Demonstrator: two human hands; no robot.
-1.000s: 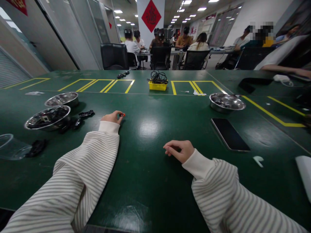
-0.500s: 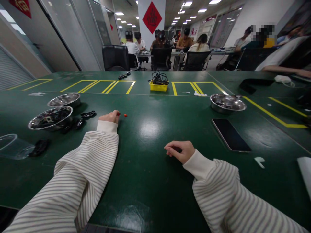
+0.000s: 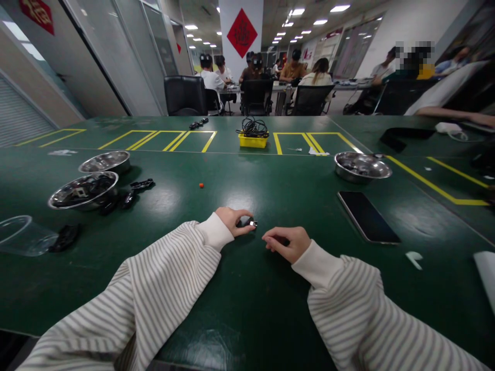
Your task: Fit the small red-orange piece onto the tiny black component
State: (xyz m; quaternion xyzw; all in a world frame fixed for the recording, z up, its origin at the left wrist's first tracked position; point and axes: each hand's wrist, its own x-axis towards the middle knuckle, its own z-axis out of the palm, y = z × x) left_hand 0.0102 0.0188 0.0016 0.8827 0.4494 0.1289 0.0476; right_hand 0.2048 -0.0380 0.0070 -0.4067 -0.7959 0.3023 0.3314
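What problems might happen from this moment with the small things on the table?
The small black-and-silver piece might slip, since the left hand seems to pinch it between thumb and finger. The small orange block lies unheld on the glossy green table; a striped sleeve could perhaps knock it away.

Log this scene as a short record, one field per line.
Left hand: pinching a small dark piece with a shiny metal end
Right hand: fingers curled; whether it holds anything cannot be seen
Surface: green table
Beyond left hand: small orange piece
Left side: front metal bowl of dark parts, rear metal bowl, clear plastic cup
Right side: right metal bowl, phone
Far middle: yellow box with black cables
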